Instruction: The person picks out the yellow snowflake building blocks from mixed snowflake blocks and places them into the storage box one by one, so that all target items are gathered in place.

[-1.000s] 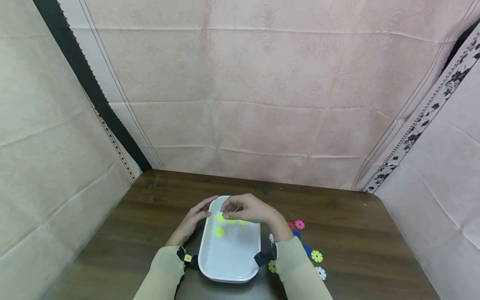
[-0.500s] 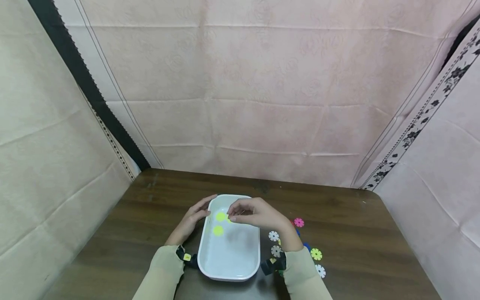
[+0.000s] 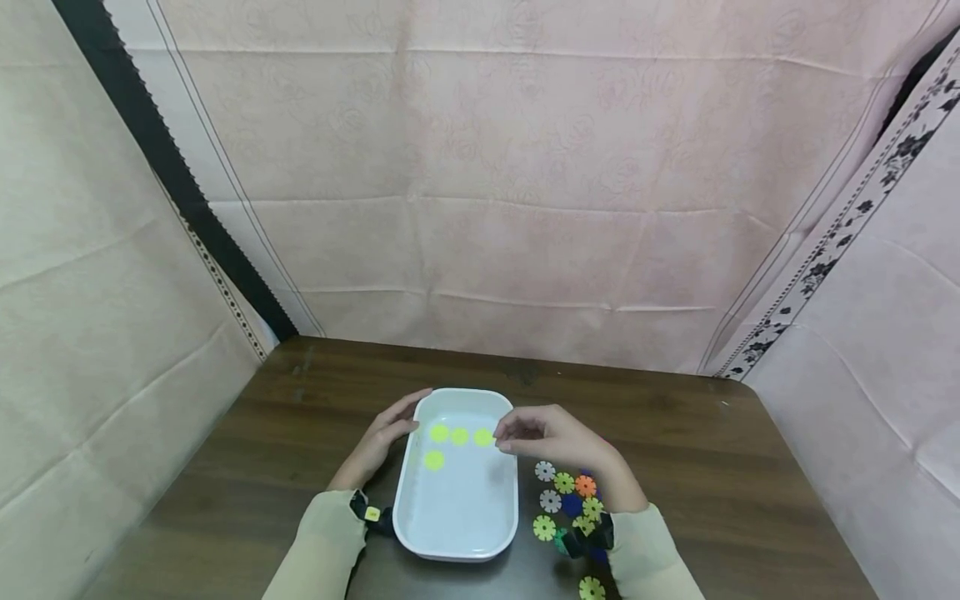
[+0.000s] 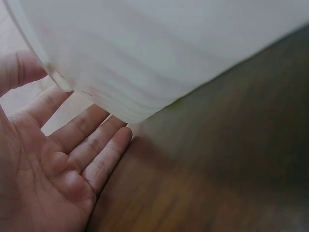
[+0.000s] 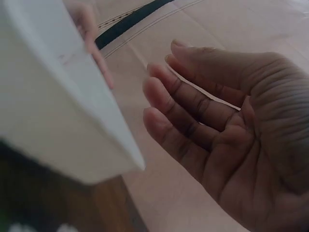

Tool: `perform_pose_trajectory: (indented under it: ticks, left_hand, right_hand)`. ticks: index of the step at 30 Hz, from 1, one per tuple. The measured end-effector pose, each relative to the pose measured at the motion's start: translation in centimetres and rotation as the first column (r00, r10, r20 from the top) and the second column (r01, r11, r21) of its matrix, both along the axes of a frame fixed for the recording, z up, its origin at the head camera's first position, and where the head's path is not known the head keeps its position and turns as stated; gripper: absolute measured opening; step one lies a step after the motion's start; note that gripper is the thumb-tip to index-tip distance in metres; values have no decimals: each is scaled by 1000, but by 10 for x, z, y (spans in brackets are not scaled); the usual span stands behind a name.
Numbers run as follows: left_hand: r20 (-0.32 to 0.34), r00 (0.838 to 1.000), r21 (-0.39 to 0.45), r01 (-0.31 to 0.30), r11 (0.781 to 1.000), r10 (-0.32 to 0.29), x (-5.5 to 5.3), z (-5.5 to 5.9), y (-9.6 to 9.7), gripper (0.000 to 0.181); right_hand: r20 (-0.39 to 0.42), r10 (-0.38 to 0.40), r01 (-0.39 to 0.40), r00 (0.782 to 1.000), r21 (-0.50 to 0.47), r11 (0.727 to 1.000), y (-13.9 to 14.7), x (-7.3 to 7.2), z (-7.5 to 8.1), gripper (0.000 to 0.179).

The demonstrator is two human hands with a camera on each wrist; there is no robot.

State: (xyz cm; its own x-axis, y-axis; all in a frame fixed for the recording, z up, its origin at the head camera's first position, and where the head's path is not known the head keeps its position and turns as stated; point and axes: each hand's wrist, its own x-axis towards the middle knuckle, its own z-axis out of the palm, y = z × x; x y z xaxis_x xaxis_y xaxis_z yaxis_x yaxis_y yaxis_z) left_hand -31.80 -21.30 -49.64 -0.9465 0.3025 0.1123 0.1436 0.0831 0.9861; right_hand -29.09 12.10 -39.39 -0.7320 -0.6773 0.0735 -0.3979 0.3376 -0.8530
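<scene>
A white rectangular tray stands on the table with several small yellow round pieces in its upper part: three in a row and one below the leftmost. My left hand touches the tray's far left side. In the left wrist view its thumb is at the rim and its fairly straight fingers lie against the outer wall. My right hand is at the tray's right rim, near the rightmost yellow piece. Its fingers are loosely bent, and nothing shows between them and the thumb.
Right of the tray, partly under my right wrist, lie several flower-shaped pieces: white, yellow-green, orange and blue. The brown wooden table is bordered by pale cloth at the back and sides.
My right hand has moved right, from above the yellow pieces to the tray's right rim, uncovering the row and more flower pieces. My left hand has stayed at the tray.
</scene>
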Motion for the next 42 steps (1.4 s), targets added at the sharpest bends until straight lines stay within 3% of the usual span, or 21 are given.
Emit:
perform_pose_trajectory:
  ticks: [5, 10, 17, 23, 28, 35, 42]
  left_hand:
    - [5, 1000, -7, 10, 1000, -10, -1, -2, 1, 48]
    - [4, 1000, -7, -1, 1000, 1, -1, -1, 2, 49]
    - [-4, 1000, -9, 1, 1000, -1, -1, -1, 2, 49]
    - [-6, 1000, -16, 5, 1000, -5, -3, -1, 1, 48]
    - [8, 1000, -30, -10, 1000, 10, -3, -1, -1, 48]
    - [17, 1000, -33, -12, 999, 13, -1, -1, -1, 49]
    - [27, 999, -26, -24, 999, 25, -1, 0, 0, 49]
  right_hand:
    - [-25, 27, -27, 999, 1, 1000, 26, 2, -17, 16]
    - [-55, -82, 81, 995, -19, 997, 61, 2, -35, 17]
    - [-117, -256, 257, 960, -6, 966, 103, 6, -73, 19]
    - [-252, -297, 312, 921, 21, 950, 118, 14, -100, 23]
    - [-307, -278, 292, 910, 1, 956, 113, 14, -109, 28]
    - [-368, -269, 307, 890, 46, 951, 107, 15, -113, 38]
    - [-374, -265, 305, 889, 51, 951, 107, 15, -113, 30]
